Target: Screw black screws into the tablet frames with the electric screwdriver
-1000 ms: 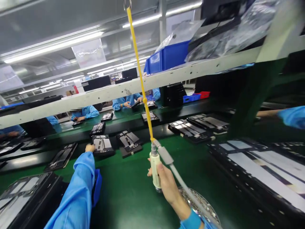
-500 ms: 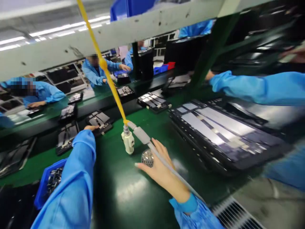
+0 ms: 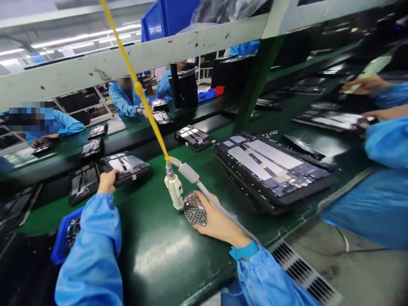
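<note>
Now the tablet [image 3: 129,163] is pinched at its left corner by the fingers of the left hand [image 3: 107,180], across the green counter [image 3: 165,242]; the dish [image 3: 194,208] is clasped at its rim by the right hand [image 3: 219,221], just beside the hanging driver [image 3: 174,191]. Tablet positioning seems to be in hand; a firm grip is called for next, with the dish kept steady and clear.
</note>
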`<state>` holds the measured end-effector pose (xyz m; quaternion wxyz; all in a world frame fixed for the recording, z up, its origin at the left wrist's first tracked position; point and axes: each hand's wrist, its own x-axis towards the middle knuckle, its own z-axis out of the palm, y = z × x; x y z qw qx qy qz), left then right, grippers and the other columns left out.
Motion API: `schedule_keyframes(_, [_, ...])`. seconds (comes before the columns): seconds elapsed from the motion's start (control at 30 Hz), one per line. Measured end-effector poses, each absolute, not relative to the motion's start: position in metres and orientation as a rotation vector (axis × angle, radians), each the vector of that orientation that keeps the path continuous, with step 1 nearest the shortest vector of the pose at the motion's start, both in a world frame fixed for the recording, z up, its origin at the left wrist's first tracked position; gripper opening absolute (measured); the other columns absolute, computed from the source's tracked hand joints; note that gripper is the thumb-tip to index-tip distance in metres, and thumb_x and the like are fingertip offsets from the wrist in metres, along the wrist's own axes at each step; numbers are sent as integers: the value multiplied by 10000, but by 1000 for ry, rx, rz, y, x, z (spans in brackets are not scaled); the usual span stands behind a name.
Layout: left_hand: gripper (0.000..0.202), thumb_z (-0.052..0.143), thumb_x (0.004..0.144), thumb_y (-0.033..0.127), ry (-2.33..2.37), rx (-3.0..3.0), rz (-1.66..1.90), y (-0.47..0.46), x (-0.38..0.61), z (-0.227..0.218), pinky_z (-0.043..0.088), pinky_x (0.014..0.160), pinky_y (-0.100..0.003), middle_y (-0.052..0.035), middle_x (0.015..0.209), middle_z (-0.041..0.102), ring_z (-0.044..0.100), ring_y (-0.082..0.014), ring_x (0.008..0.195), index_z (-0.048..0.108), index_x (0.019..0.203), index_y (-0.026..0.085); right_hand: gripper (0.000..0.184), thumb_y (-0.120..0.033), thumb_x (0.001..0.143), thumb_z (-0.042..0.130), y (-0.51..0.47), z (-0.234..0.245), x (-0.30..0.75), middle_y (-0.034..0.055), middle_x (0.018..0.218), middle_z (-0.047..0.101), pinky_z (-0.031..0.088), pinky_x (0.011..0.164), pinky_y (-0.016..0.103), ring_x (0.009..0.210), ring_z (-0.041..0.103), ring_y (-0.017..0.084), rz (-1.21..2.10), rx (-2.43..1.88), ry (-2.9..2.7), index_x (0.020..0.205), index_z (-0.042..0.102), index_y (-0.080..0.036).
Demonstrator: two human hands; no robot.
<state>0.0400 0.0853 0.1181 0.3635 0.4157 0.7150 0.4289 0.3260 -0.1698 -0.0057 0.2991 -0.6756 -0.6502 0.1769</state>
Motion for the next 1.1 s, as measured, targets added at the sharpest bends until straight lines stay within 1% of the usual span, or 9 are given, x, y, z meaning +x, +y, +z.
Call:
schedule_keyframes(0.13, [222, 730, 774, 226, 1688, 1049, 1102, -16, 17, 92, 608, 695, -300, -58, 820, 731, 727, -220, 771, 686, 968, 127, 880, -335, 750, 717, -184, -36, 312, 241, 1523, 503, 492, 1139, 652, 1478, 424, 496, 209, -1934, -1575, 1556, 408, -169])
schedule_keyframes(0.23, [495, 696, 657, 286, 1614, 1105, 1066, -86, -11, 58, 620, 944, -377, -90, 1088, 787, 755, -288, 1062, 698, 1140, 176, 867, -369, 805, 699, -199, -49, 301, 281, 1483, 499, 487, 1093, 705, 1448, 426, 544, 25, -1941, -1526, 1572, 353, -160])
schedule_keyframes(0.37, [661, 646, 659, 459, 1812, 1342, 937, -143, -69, 28, 452, 1227, -534, -144, 1424, 682, 576, -386, 1425, 674, 1277, 228, 894, -395, 858, 706, -221, -46, 298, 260, 1543, 446, 449, 1129, 717, 1470, 430, 523, 14, -1910, -1561, 1618, 264, -227])
schedule_keyframes(0.47, [678, 666, 715, 509, 1926, 1698, 932, -160, -73, 29, 408, 1262, -587, -144, 1518, 619, 539, -426, 1450, 666, 1340, 246, 974, -363, 837, 755, -231, -37, 308, 222, 1638, 392, 405, 1208, 664, 1541, 394, 457, 177, -1906, -1602, 1645, 218, -268])
schedule_keyframes(0.57, [438, 562, 925, 499, 1622, 1995, 881, -171, 0, 34, 502, 1214, -488, -78, 1438, 691, 622, -331, 1380, 714, 1291, 312, 1055, -352, 769, 829, -229, -29, 320, 211, 1682, 376, 345, 1269, 633, 1577, 367, 418, 339, -1910, -1611, 1639, 241, -244])
schedule_keyframes(0.63, [454, 432, 1020, 453, 1316, 2113, 783, -173, 77, 33, 460, 1255, -470, -87, 1464, 677, 605, -293, 1407, 708, 1334, 274, 1073, -361, 736, 848, -225, -25, 325, 211, 1650, 435, 289, 1297, 646, 1570, 384, 410, 367, -1881, -1603, 1625, 265, -217])
schedule_keyframes(0.73, [539, 426, 1018, 395, 1098, 2253, 704, -160, 175, 20, 297, 1335, -565, -161, 1571, 574, 441, -329, 1549, 610, 1458, 146, 1036, -329, 724, 797, -222, -23, 325, 218, 1587, 508, 251, 1292, 706, 1537, 433, 421, 343, -1829, -1579, 1615, 284, -201])
schedule_keyframes(0.93, [558, 341, 1061, 404, 1093, 2243, 710, -143, 200, -10, 341, 1327, -497, -174, 1560, 583, 501, -290, 1509, 594, 1478, 133, 926, -200, 773, 681, -232, -20, 310, 199, 1603, 459, 439, 1253, 570, 1537, 450, 363, 341, -1674, -1502, 1608, 280, -224])
schedule_keyframes(1.1, [609, 256, 1083, 393, 1054, 2179, 774, -147, 188, -8, 335, 1335, -466, -175, 1578, 564, 485, -267, 1523, 578, 1502, 89, 1007, -133, 729, 672, -233, -17, 306, 186, 1647, 396, 441, 1264, 562, 1574, 399, 372, 340, -1672, -1486, 1627, 229, -242])
